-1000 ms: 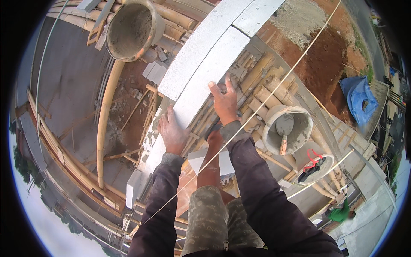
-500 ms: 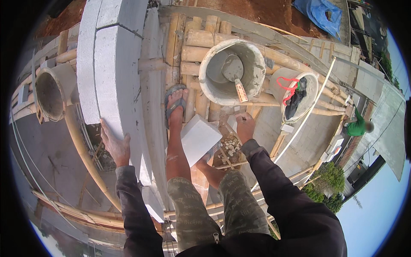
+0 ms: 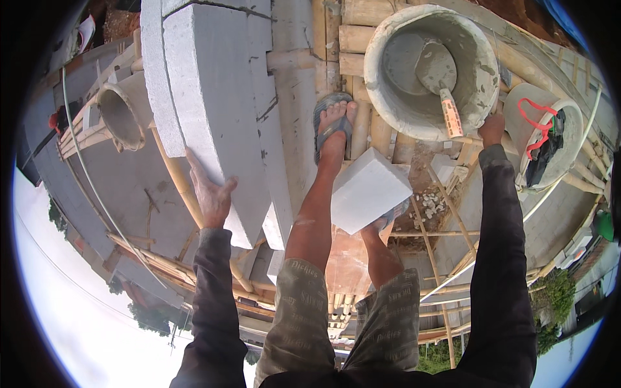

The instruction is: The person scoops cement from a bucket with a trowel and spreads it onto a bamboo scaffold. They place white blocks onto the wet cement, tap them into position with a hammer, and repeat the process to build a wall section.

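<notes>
My left hand (image 3: 212, 197) lies with fingers apart against the end of the white lightweight block wall (image 3: 213, 123). My right hand (image 3: 491, 128) is closed at the near right rim of a grey mortar bucket (image 3: 376, 97); its fingertips are partly hidden. Inside the bucket a trowel (image 3: 451, 111) rests with its round blade in wet grey mortar and its orange-and-white handle toward me. A loose white block (image 3: 370, 189) stands between my feet, in front of the bucket.
Bamboo poles (image 3: 362, 39) form the platform under the bucket. At right is a pale bucket (image 3: 563, 105) with a red strap and dark cloth. Another grey bucket (image 3: 123, 116) stands beyond the wall. Rubble (image 3: 427, 204) lies by my sandalled foot. A partly visible green shape (image 3: 603, 225) is at far right.
My right hand has moved right and forward, from above the rubble to the mortar bucket's rim. My left hand stays on the wall's end. The view has shifted.
</notes>
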Action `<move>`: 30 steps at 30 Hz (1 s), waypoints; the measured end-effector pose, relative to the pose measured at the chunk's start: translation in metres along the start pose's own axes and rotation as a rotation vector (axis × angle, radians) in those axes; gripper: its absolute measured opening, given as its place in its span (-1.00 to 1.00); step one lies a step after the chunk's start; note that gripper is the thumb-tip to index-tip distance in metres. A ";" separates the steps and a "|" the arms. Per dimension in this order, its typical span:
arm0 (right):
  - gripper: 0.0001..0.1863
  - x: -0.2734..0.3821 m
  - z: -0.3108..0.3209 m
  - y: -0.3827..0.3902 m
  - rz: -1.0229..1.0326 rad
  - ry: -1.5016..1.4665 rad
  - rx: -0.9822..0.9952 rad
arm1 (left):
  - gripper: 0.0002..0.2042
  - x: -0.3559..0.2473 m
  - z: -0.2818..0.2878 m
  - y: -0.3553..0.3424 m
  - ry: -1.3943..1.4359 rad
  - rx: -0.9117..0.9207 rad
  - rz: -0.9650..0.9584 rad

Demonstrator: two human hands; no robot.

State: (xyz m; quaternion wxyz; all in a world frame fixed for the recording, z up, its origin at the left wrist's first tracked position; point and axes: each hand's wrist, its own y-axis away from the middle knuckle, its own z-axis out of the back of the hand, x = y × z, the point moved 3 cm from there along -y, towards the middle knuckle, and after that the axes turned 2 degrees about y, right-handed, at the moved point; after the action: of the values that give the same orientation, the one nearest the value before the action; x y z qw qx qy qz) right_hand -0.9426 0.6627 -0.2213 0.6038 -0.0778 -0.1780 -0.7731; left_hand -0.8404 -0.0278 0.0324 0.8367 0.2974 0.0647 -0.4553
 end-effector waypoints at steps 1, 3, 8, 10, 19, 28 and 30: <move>-0.59 0.008 0.012 0.018 -0.232 -0.178 0.053 | 0.18 -0.002 0.001 -0.001 0.001 -0.002 -0.026; -0.65 0.038 0.043 0.068 -0.594 -0.425 0.133 | 0.20 -0.004 0.002 -0.001 0.009 -0.002 -0.062; -0.60 0.142 0.132 0.199 -0.568 -0.313 0.173 | 0.21 -0.002 0.005 -0.002 -0.036 0.015 -0.008; -0.61 0.183 0.157 0.242 -0.559 -0.520 0.251 | 0.21 0.000 0.005 -0.002 -0.009 0.037 0.025; -0.58 0.377 0.111 0.222 -0.458 -0.761 0.849 | 0.21 0.003 0.007 -0.005 -0.124 -0.003 0.022; -0.68 0.538 0.063 0.115 -0.248 -0.951 0.642 | 0.19 0.007 0.010 -0.005 -0.080 0.056 0.141; -0.67 0.555 0.049 0.106 -0.481 -1.066 0.685 | 0.18 0.007 0.008 -0.005 -0.067 0.018 0.094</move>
State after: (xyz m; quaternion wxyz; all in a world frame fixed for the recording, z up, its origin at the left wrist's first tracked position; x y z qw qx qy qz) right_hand -0.9895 0.1560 0.0296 0.2353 -0.2108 -0.6988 -0.6418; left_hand -0.8421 -0.0395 0.0344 0.8562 0.2924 0.0186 -0.4256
